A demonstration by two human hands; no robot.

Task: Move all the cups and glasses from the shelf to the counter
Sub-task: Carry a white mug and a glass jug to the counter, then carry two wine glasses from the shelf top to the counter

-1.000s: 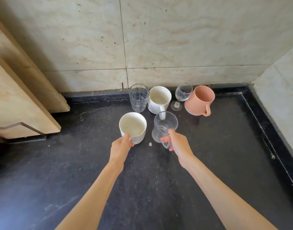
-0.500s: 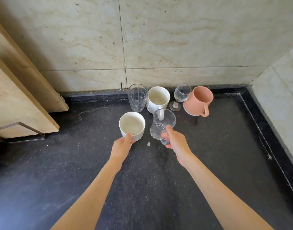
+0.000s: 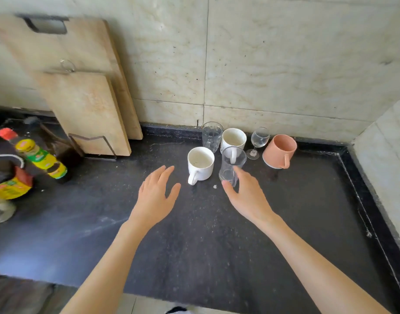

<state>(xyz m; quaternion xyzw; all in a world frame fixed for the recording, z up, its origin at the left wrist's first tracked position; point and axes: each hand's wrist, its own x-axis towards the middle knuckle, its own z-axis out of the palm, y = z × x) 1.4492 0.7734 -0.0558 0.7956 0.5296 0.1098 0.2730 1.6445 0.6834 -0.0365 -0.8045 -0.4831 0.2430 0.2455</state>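
Beside the right hand (image 3: 246, 196) (fingers spread), the clear glass (image 3: 230, 165) stands

- Two bare forearms rise from the lower edge of the head view — no sleeves, cuffs or fabric on any visible part of either arm.
- The left hand (image 3: 155, 196) is ungloved; no ring, band or bracelet shows on its back or at the wrist.
- The right hand (image 3: 246, 196) is likewise ungloved, with no watch or strap at the wrist and nothing on the fingers (image 3: 241, 172) that can be made out.
- Both arms are slender and smooth, free of markings, tattoos or plasters — nails too small and blurred to tell whether they are painted.
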